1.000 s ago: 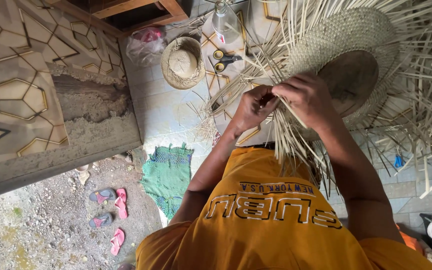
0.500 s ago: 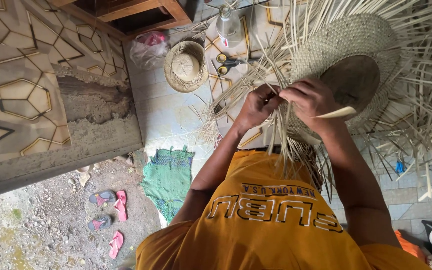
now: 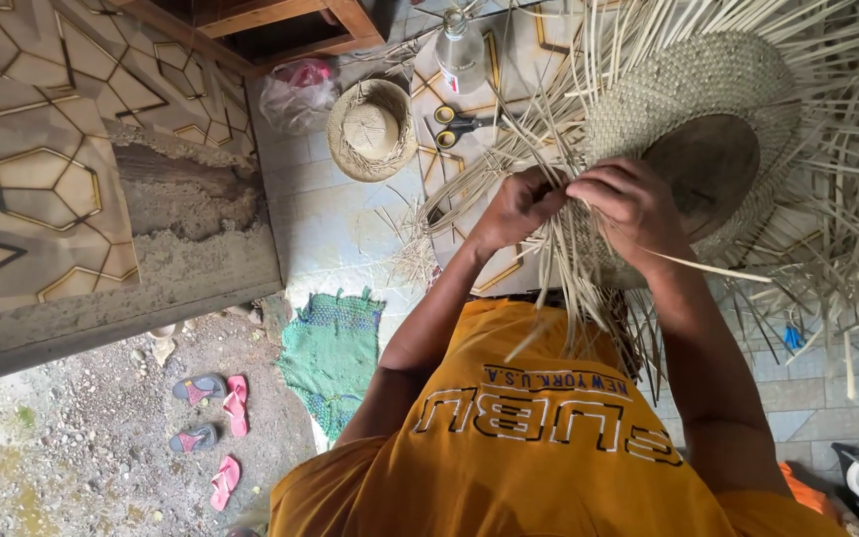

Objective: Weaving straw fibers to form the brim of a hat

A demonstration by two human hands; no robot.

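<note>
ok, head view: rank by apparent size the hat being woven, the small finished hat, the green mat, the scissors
1. Hat being woven, largest; it is also nearest the camera, which inflates it.
2. Green mat.
3. Small finished hat.
4. Scissors, smallest.
Mat against small hat is fairly close, but the mat covers more.

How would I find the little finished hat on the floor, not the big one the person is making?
Start at the wooden furniture along the top edge, then look just below it on the pale tiled floor. The small straw hat lies there between a pink plastic bag and yellow-handled scissors. It is round and tidy, without long loose strips.
</note>
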